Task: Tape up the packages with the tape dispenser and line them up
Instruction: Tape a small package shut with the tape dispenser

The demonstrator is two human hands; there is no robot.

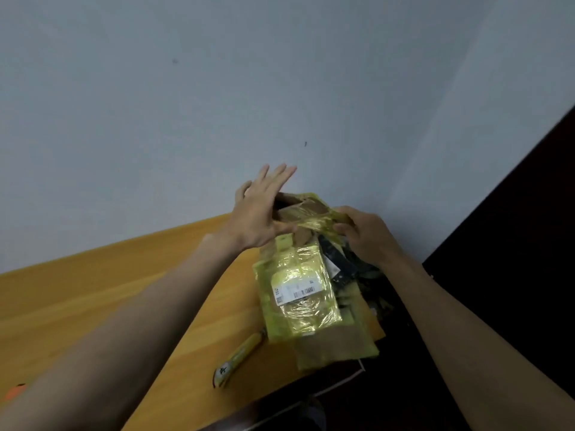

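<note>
A cardboard package [308, 293] wrapped in shiny yellow tape, with a white barcode label on its face, stands on the wooden table [93, 293] near the right edge. My left hand [261, 213] has straight, spread fingers and presses against the package's upper left end. My right hand [364, 234] grips the package's upper right corner, fingers curled over the yellow tape. Dark printed packaging [339, 265] shows behind the package under my right hand. No tape dispenser is clearly in sight.
A yellow pen-like tool [239, 357] lies on the table just left of the package's near end. An orange object [15, 391] peeks in at the far left edge. A dark area [513, 244] fills the right, beyond the table edge. A pale wall [217, 88] rises behind.
</note>
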